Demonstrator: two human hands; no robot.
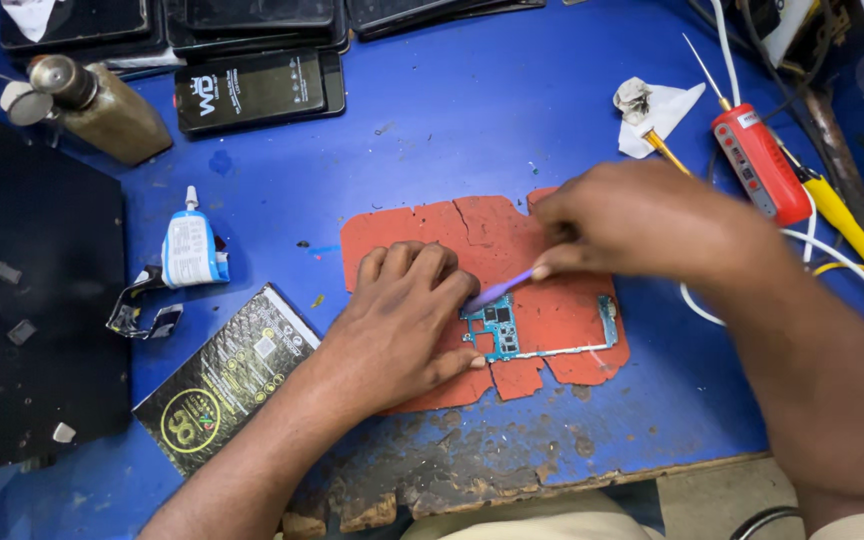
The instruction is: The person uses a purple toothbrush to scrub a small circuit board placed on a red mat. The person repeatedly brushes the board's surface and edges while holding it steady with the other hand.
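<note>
A blue-green phone circuit board (500, 329) lies on a cracked red mat (562, 320) near the front of the blue worktable. My left hand (402, 325) presses down on the board's left end, fingers curled over it. My right hand (632, 220) comes in from the right and pinches a thin purple tool (500, 291), its tip touching the board's top edge beside my left fingers. A thin metal strip of the board runs right to a small end piece (608, 320).
A small glue tube (190, 248) and a dark printed pouch (222, 375) lie left. A brown bottle (102, 105) and stacked phones (252, 88) sit at the back. A red tester (757, 160), crumpled tissue (652, 105) and yellow cable (852, 225) are on the right. A black box (37, 300) fills the left edge.
</note>
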